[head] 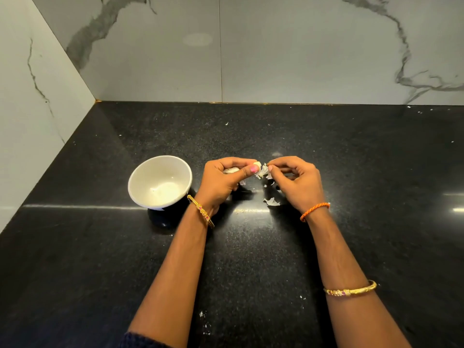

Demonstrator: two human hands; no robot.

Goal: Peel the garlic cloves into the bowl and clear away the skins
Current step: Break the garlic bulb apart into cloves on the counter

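Observation:
My left hand (223,182) grips garlic (230,170) in its curled fingers, a clove tip showing past the thumb. My right hand (296,183) pinches a strip of papery skin (262,170) that hangs between the two hands, just above the black counter. A white bowl (140,180) stands left of my left hand, close to the wrist; I see no cloves in it. Loose skins (271,202) lie on the counter under and in front of my right hand.
The black stone counter (100,259) meets marble walls at the back and left. Small skin flecks (203,320) lie between my forearms near the front edge, and a few more are scattered toward the back.

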